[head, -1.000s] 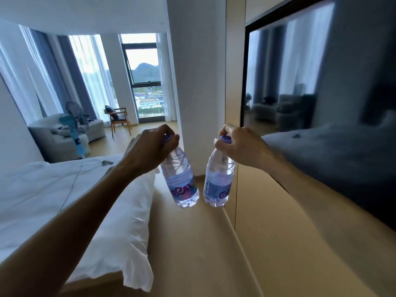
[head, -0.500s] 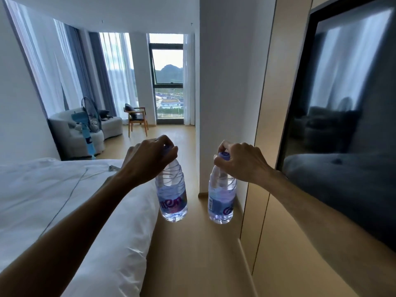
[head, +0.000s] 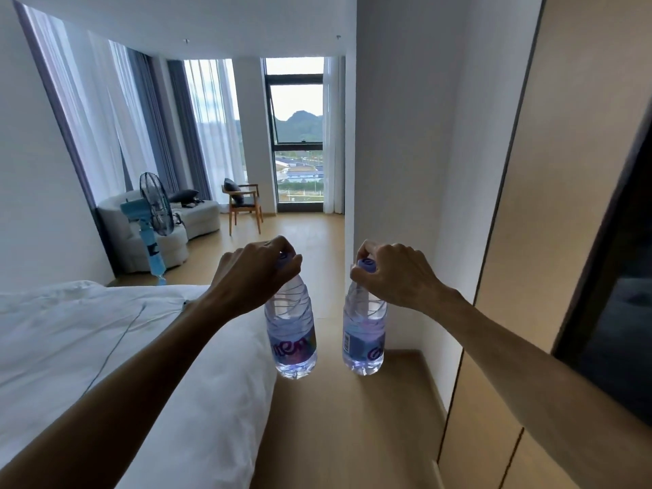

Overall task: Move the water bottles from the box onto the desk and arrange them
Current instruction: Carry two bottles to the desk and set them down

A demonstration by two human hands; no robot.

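Two bottles up in the air, side by side over the wooden floor (head: 352, 435). Left hand (head: 255, 277) curled round the cap of the left bottle (head: 291, 333); right hand (head: 395, 277) pinching the right bottle (head: 363, 337) at its neck. White bed (head: 106, 340) alongside, left.

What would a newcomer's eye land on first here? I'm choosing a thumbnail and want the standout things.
Two clear water bottles hang in mid-air at the centre, each held by its cap: the left bottle from the left hand, the right bottle from the right hand. Below left lies the white bed; far back, the window frames a mountain.
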